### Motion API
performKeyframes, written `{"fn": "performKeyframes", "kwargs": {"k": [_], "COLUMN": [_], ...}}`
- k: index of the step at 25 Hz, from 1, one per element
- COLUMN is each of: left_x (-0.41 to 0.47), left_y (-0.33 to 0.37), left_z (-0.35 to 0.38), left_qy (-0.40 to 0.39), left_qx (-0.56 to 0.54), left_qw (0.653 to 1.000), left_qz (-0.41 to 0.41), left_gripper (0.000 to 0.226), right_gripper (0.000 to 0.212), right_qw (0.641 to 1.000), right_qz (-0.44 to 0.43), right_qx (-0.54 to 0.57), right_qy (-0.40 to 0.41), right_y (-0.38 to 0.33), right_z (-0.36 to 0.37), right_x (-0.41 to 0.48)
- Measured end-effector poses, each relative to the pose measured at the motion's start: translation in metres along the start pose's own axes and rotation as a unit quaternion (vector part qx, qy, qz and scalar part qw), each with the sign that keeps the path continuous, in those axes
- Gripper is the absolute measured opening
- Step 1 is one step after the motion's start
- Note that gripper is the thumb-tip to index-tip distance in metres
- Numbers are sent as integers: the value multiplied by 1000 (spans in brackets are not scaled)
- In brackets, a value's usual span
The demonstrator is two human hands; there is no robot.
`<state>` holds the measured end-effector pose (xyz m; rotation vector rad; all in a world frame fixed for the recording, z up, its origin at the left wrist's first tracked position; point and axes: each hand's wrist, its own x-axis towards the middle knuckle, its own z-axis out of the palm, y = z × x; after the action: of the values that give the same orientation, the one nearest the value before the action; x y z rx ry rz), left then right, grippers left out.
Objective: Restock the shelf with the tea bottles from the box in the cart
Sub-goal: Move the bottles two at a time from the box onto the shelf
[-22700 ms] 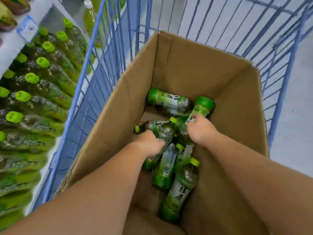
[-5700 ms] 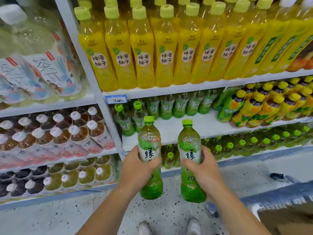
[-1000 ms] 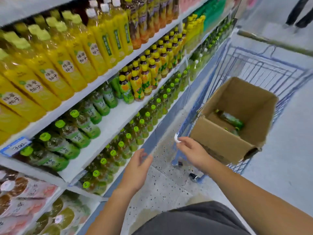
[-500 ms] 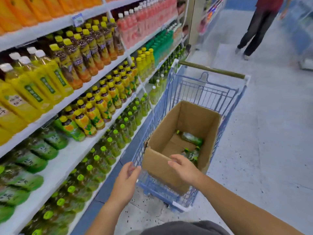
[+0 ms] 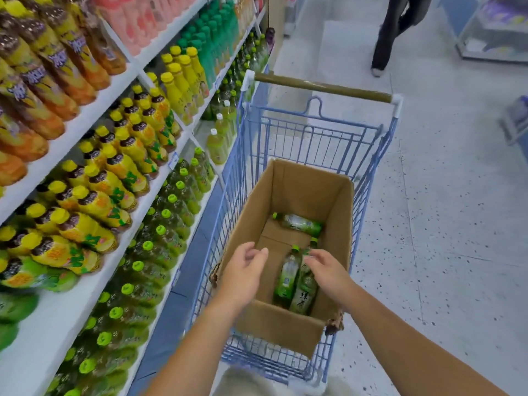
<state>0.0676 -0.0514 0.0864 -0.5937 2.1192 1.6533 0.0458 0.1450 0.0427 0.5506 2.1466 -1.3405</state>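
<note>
An open cardboard box point(image 5: 303, 184) sits in a blue wire cart point(image 5: 314, 138). Three green tea bottles lie inside: one point(image 5: 300, 223) across the far end, two side by side point(image 5: 287, 278) near the front right. My left hand point(image 5: 243, 274) hovers over the box's left front, fingers apart and empty. My right hand point(image 5: 328, 271) is over the two near bottles, fingers spread, just above or touching them; I cannot tell which. The shelf point(image 5: 94, 287) on the left holds rows of matching green-capped tea bottles point(image 5: 160, 232).
Yellow-capped juice bottles point(image 5: 114, 172) fill the shelf level above. The cart handle point(image 5: 323, 88) is at the far end. A person's legs point(image 5: 391, 32) stand in the aisle beyond. Speckled floor point(image 5: 443, 224) lies to the right.
Both empty hands have moved forward from the box's near edge to over its inside. The view has tilted down and closer to the cart.
</note>
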Motion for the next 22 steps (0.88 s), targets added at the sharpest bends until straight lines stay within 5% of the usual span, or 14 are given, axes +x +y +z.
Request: {"fn": "performKeyframes", "kwargs": {"k": [9,13,19,22], "left_x": [170,232,275,286], "left_y": [-38,-100,-170,-190], "left_z": [63,94,132,158], "left_qy": [-119,-124,-184,-195], "left_qx": [135,156,291,313], "left_qw": [980,964,907,901], "left_qz": [-80,-176,-244,-228], "left_gripper": [65,63,40,64], "right_gripper": [38,56,49,50], "right_qw": [996,977,922,899], "right_qz": [49,33,-6,3], "right_qx": [-48,-205,-387,-437], "right_qy": [58,41,-1,-22], "right_y": [-6,7,34,53], "right_z": [7,-2,6,12], "right_x": [153,237,349,385]}}
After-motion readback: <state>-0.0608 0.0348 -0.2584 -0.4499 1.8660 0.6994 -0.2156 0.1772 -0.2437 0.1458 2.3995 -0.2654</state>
